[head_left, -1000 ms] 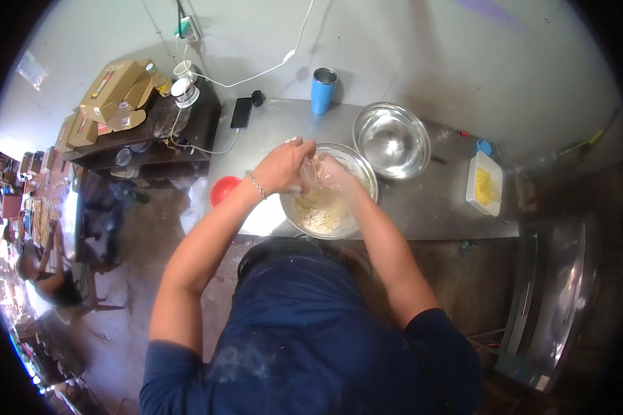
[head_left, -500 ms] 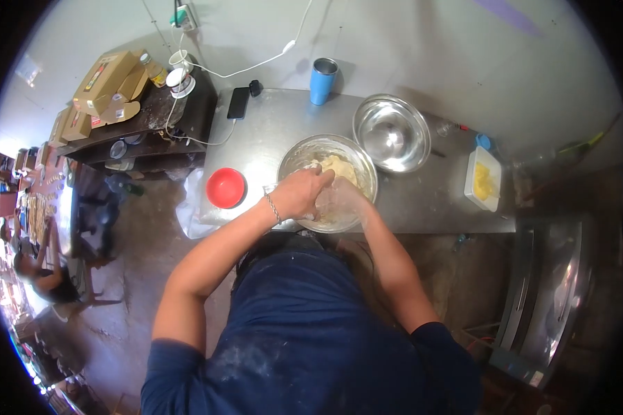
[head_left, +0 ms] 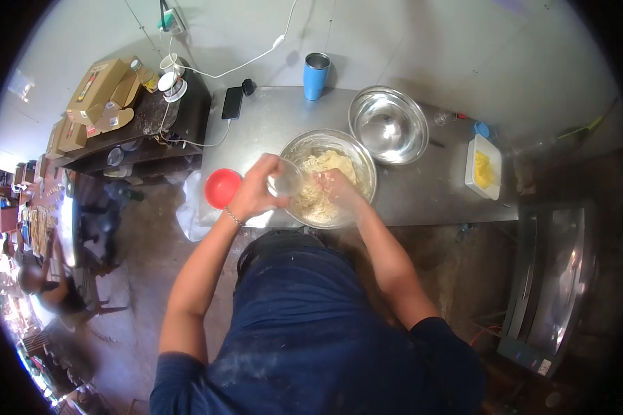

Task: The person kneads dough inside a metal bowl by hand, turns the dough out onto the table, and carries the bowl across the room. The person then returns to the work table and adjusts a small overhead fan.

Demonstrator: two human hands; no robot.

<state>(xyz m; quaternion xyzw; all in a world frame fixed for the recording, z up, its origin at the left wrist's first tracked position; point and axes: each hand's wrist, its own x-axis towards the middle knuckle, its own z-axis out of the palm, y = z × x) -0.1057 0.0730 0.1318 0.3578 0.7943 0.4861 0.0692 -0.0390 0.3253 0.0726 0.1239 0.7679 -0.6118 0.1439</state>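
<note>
A steel mixing bowl (head_left: 371, 155) holds pale, crumbly dough (head_left: 331, 161). At its left rim my left hand (head_left: 257, 188) is wrapped round a small clear cup (head_left: 288, 181), tilted over the bowl. Inside the bowl my right hand (head_left: 342, 188), a little blurred, has its fingers curled into the dough, with bits of it stuck on them. Just left of my left hand stands a red bowl (head_left: 222, 188).
A second steel bowl (head_left: 399, 142) stands behind on the metal table (head_left: 422, 200). A blue tumbler (head_left: 316, 76), a charging phone (head_left: 232, 102) and a white tub of yellow food (head_left: 479, 169) surround the work. Cardboard boxes (head_left: 97, 91) sit on a dark shelf. A person (head_left: 59, 294) is far left.
My left hand has moved left from over the bowl to its rim, and the clear cup now shows plainly in it. My right hand stays in the bowl, now down in the dough.
</note>
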